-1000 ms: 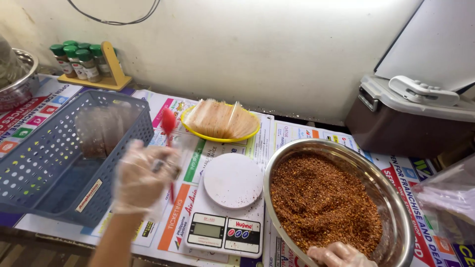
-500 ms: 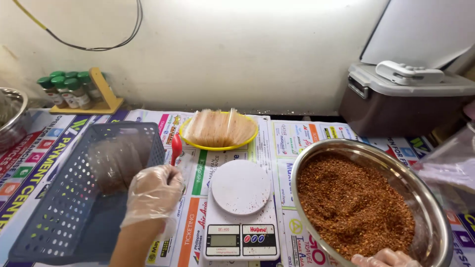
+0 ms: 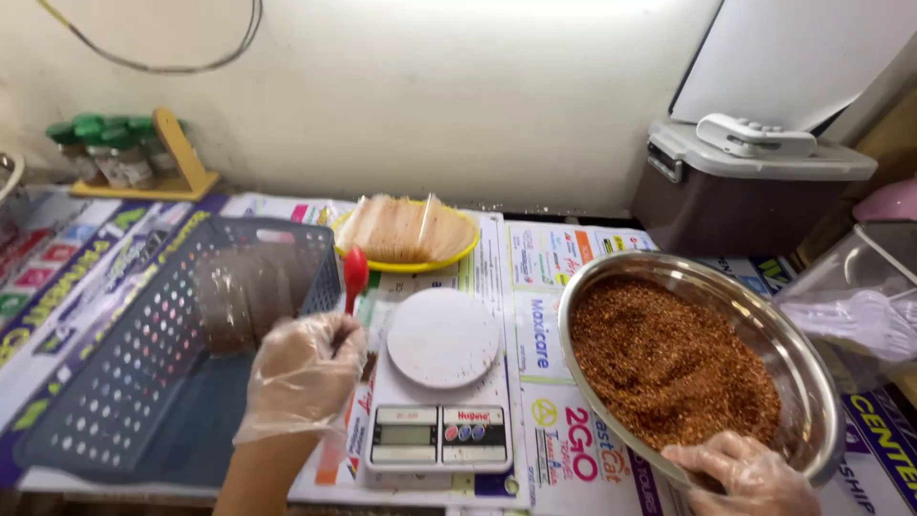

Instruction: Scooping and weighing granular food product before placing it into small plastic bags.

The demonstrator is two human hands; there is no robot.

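Spoon: red spoon (image 3: 354, 274) is pinched in the gloved left hand (image 3: 304, 376), bowl up and away from the wrist, handle hidden in the fist.
Left hand: curled shut around the handle, forearm rising from below, just left of the kitchen scale (image 3: 441, 382) and right of the blue basket (image 3: 115, 382).
Right hand: gloved right hand (image 3: 750, 473) grips the near rim of the steel bowl (image 3: 812, 382), fingers folded over it, likely steadying it.
Contents: reddish-brown granules (image 3: 669, 358) fill the bowl, beyond the right hand.
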